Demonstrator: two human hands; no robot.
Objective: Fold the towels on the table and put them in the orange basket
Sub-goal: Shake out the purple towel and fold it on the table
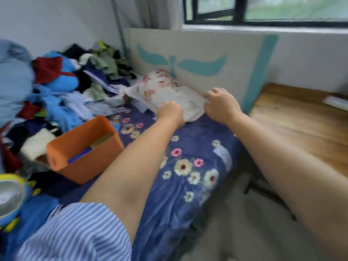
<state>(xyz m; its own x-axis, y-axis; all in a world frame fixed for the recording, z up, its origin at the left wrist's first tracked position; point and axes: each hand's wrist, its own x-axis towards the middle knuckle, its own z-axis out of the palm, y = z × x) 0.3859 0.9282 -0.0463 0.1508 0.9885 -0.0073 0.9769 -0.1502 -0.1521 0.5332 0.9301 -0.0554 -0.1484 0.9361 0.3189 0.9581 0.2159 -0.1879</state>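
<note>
A white towel with pink flowers (162,89) lies spread at the far side of the table, which is covered by a dark blue flowered cloth (188,147). My left hand (170,111) is closed on the towel's near edge. My right hand (221,103) pinches its right corner. The orange basket (75,153) stands at the left front of the table, with folded blue and olive cloths inside it.
A big heap of mixed clothes (62,87) fills the left side. A cardboard panel with teal shapes (197,53) leans against the wall behind the towel. A wooden surface (301,121) lies at the right. A small fan (11,198) sits at lower left.
</note>
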